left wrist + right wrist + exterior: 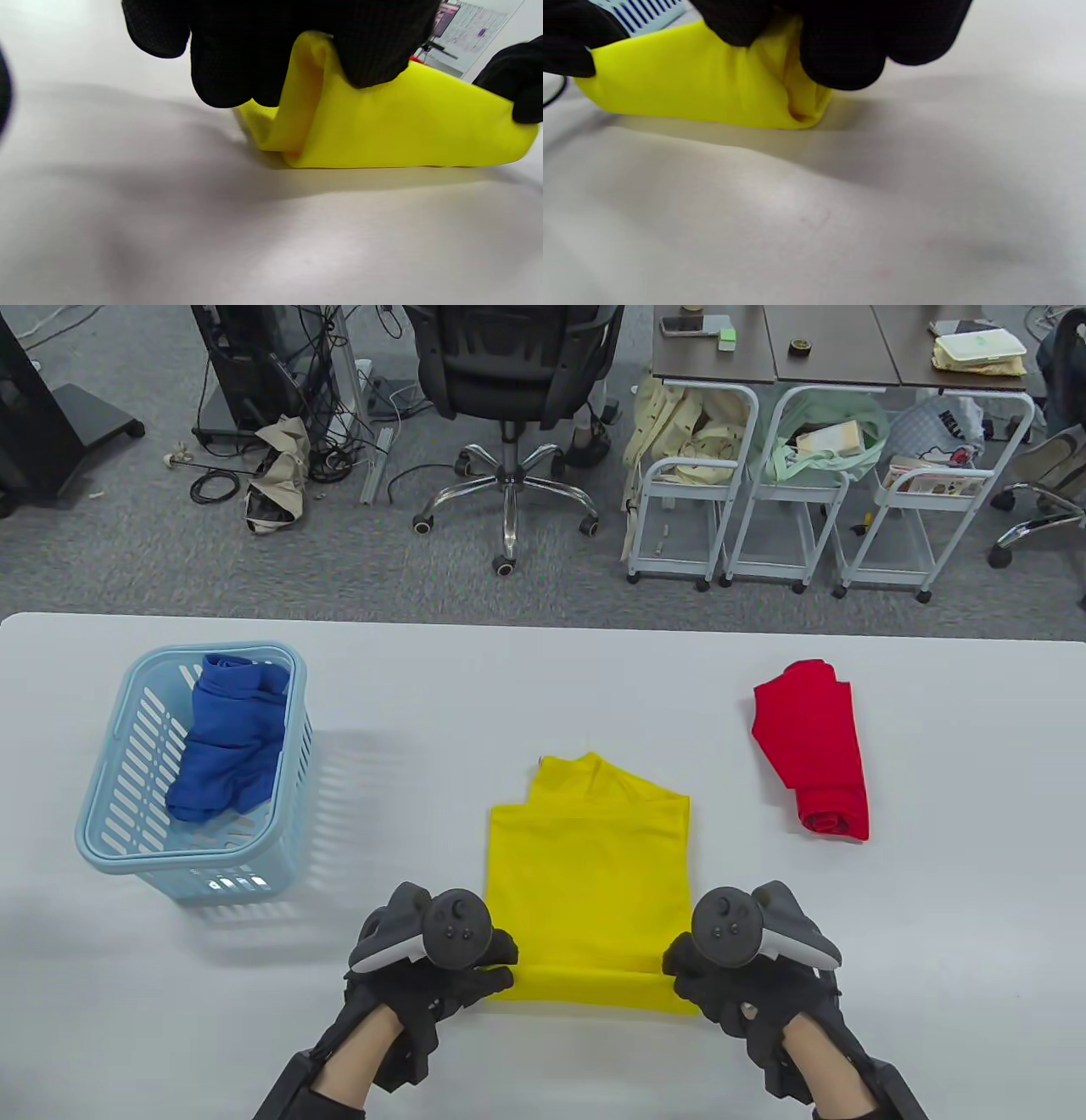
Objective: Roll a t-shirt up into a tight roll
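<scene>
Left hand [433, 963] & right hand [734, 963] each pinch an end of the near hem of the yellow t-shirt [590, 865], first turn curled over. Roll axis runs left-right on tabletop [543, 678]; unrolled shirt lies flat on the far side, so prob. roll away.

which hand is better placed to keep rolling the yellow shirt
Neither alone. The left hand pinches the left end of the yellow t-shirt at its near fold and the right hand pinches the right end, so probably both roll forward together.
</scene>
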